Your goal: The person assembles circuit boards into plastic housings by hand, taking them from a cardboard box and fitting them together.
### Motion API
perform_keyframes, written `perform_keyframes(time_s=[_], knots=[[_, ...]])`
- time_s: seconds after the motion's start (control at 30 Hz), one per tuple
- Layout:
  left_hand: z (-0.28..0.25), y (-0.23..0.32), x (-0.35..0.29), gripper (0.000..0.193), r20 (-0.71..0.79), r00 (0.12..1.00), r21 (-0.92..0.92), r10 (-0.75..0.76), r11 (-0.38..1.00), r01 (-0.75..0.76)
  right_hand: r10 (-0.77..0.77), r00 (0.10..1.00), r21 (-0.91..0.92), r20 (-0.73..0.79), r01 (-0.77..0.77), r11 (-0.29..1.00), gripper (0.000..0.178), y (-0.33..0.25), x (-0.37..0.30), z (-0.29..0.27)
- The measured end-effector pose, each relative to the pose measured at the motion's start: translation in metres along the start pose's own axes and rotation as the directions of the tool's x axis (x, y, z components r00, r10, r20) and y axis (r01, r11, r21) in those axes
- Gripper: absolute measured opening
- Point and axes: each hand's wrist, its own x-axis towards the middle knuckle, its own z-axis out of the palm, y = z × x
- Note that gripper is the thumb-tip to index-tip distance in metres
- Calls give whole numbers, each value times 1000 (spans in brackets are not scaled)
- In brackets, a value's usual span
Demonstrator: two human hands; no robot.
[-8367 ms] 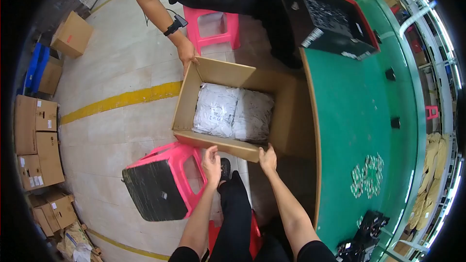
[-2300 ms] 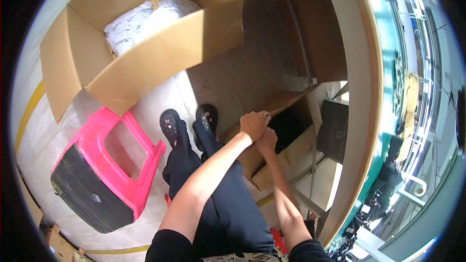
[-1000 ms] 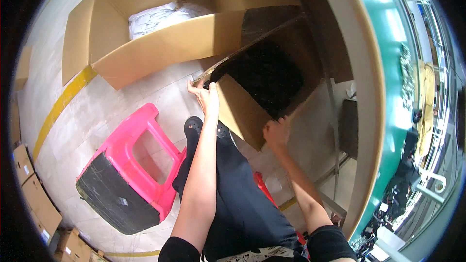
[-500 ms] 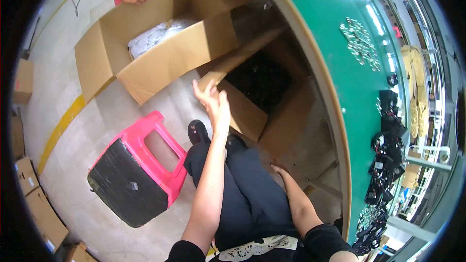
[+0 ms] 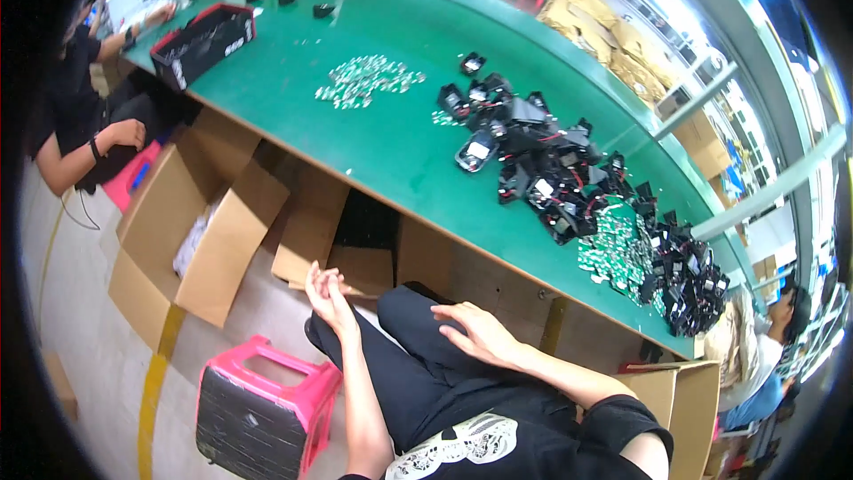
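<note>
My left hand [image 5: 332, 302] is raised beside my left knee, in front of the open cardboard box [image 5: 362, 268] under the bench. Its fingers are loosely curled and hold nothing. Over my right thigh hovers my right hand [image 5: 478, 334], fingers stretched and apart, also holding nothing. Ahead of me runs a green workbench [image 5: 293, 129]. A pile of small silvery-green pieces [image 5: 366, 80] lies on it. Farther right are a heap of black plastic housings [image 5: 542, 147] with red wires and a spread of small green-and-white pieces [image 5: 615, 244].
A large open carton [image 5: 233, 253] with a pale bag inside stands left of my legs. Near it is a pink stool [image 5: 258, 422] with a black top. A black bin [image 5: 206, 46] sits near a co-worker [image 5: 80, 116]. Another carton [image 5: 697, 418] stands at my right.
The view has swung right and up, showing more of the bench. My right hand has come up from beside my thigh to above it. My left hand stays raised and holds nothing.
</note>
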Motion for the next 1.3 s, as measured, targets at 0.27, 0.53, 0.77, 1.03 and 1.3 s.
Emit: perform_keyframes(time_s=[0.27, 0.53, 0.77, 1.03, 1.3], knots=[[129, 133, -41, 59, 589, 727, -34, 353, 909, -414, -309, 757, -544, -575, -72, 836, 67, -5, -38, -168], [269, 122, -13, 107, 937, 313, 224, 158, 417, -881, 1, 917, -583, -398, -254, 772, 110, 102, 37, -292], [324, 111, 12, 120, 931, 309, 358, -193, 334, -872, 33, 995, -235, -98, -56, 970, 106, 144, 77, -306], [317, 130, 5, 110, 961, 197, 264, -196, 418, -869, 17, 997, -337, -81, -43, 940, 112, 120, 64, -307], [320, 113, 6, 93, 982, 186, 179, -30, 467, -866, 20, 999, -268, -32, -28, 963, 111, 142, 75, -309]])
